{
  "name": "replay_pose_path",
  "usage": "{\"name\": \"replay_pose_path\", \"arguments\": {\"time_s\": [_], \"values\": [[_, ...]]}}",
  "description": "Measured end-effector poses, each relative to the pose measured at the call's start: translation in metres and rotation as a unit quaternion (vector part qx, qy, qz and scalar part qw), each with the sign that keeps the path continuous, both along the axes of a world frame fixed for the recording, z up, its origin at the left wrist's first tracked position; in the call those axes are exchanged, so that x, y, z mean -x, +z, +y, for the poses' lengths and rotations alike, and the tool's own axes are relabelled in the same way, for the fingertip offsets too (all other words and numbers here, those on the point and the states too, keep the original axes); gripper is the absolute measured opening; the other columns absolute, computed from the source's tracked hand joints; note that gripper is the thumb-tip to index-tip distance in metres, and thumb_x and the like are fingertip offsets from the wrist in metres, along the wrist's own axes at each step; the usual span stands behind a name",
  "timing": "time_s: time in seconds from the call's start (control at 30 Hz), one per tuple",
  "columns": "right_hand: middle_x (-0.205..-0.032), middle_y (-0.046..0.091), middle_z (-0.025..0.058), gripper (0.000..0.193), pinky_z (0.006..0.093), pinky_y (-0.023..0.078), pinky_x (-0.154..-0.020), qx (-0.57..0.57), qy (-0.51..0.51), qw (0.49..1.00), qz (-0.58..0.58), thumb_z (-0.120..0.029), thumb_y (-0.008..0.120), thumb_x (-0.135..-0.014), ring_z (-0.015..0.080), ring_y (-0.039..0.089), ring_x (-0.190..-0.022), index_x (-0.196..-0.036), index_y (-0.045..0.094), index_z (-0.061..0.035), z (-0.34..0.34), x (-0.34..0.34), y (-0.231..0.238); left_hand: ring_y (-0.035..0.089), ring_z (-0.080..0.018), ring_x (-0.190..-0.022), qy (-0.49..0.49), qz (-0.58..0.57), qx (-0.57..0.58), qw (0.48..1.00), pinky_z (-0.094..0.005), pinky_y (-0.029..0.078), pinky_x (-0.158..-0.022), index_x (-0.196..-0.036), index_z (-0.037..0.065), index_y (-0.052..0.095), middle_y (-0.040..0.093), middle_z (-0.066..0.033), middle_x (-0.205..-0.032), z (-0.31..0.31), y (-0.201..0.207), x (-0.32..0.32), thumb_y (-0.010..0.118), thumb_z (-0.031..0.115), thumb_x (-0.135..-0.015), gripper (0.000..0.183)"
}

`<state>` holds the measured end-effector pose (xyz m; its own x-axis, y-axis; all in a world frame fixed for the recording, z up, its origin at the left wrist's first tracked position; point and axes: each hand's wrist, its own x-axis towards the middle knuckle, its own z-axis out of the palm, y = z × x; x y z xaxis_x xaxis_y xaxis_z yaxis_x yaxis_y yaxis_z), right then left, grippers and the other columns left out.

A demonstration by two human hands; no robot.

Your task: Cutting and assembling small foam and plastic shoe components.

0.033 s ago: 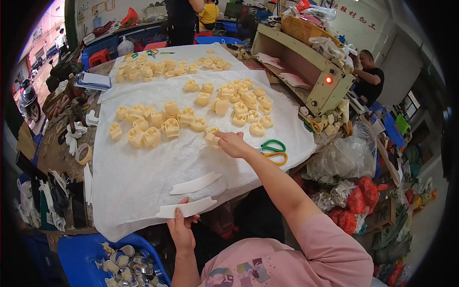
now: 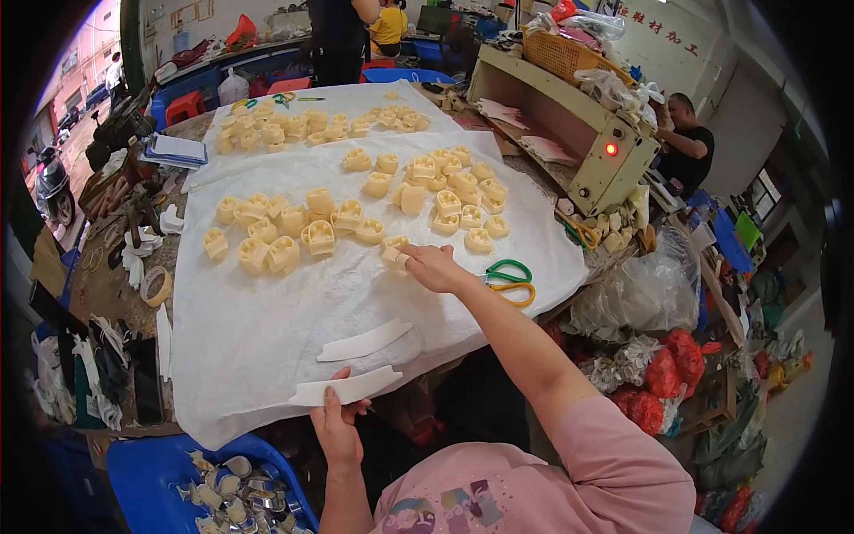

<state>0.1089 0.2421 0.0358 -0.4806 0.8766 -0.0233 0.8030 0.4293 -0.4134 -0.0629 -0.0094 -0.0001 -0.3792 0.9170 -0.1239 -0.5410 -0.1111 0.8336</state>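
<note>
My left hand pinches a white, slightly curved strip at the table's near edge, thumb on top. A second white strip lies flat just beyond it. My right hand reaches forward over the cloth, its fingers closed on a small cream block shaped like a shoe heel; the fingers partly cover it. Several more cream heel-shaped blocks stand in loose groups to the left and beyond. Scissors with green and yellow handles lie right of my right hand.
White cloth covers the table. A blue tub of silvery and cream pieces stands lower left. A roll of tape lies on the left side. A machine with a lit red lamp stands back right; a person sits behind it.
</note>
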Motion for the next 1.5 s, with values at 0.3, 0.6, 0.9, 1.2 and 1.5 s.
{"name": "replay_pose_path", "arguments": {"time_s": [0.3,0.6,0.9,1.2,1.5], "values": [[-0.107,0.061,0.0144,0.051,0.0452,0.036,-0.086,0.200,-0.044,0.979,-0.014,-0.032,0.032,-0.084,0.0260,0.057,-0.097,-0.127,0.050,-0.0118,-0.002,-0.001,-0.004,0.056,-0.0133,-0.065,0.061,-0.010,-0.010,0.998,-0.0241,0.046,-0.056,-0.116,-0.005,0.053,0.061,-0.0104,-0.090,0.000,0.004,0.037,0.038,0.027,-0.098,0.040],[-0.097,0.052,0.0057,0.047,0.0247,0.039,-0.073,0.192,-0.070,0.908,0.367,-0.018,0.039,-0.085,0.0134,0.044,-0.073,-0.130,0.048,-0.0095,-0.019,-0.020,0.011,0.055,-0.0107,-0.065,0.095,0.025,-0.056,0.994,-0.0227,0.042,-0.057,-0.116,-0.004,0.054,0.062,-0.0100,-0.088,0.015,0.017,0.062,0.035,0.026,-0.099,0.039],[-0.103,0.058,0.0156,0.039,0.0340,0.043,-0.085,-0.052,-0.077,0.939,0.332,-0.021,0.045,-0.089,0.0267,0.056,-0.095,-0.122,0.051,-0.0020,-0.066,-0.031,-0.041,0.051,-0.0094,-0.064,0.110,0.070,-0.056,0.990,-0.0213,0.040,-0.057,-0.119,-0.003,0.054,0.061,-0.0079,-0.086,0.044,0.014,0.081,0.035,0.028,-0.099,0.041],[-0.102,0.059,0.0188,0.034,0.0353,0.044,-0.084,0.002,-0.175,0.906,0.385,-0.013,0.041,-0.084,0.0302,0.058,-0.095,-0.112,0.054,0.0013,-0.076,-0.032,-0.046,0.051,-0.0077,-0.064,0.213,0.111,-0.060,0.969,-0.0202,0.040,-0.058,-0.119,-0.002,0.054,0.062,-0.0068,-0.085,0.067,-0.018,0.093,0.032,0.028,-0.100,0.042],[-0.097,0.060,0.0193,0.032,0.0361,0.045,-0.079,-0.030,-0.182,0.892,0.413,-0.012,0.040,-0.083,0.0321,0.058,-0.088,-0.109,0.054,-0.0004,-0.078,-0.035,-0.048,0.049,-0.0068,-0.061,0.238,0.239,-0.030,0.941,-0.0205,0.039,-0.056,-0.117,0.001,0.057,0.061,-0.0041,-0.081,0.068,-0.025,0.089,0.033,0.030,-0.100,0.042]]}}
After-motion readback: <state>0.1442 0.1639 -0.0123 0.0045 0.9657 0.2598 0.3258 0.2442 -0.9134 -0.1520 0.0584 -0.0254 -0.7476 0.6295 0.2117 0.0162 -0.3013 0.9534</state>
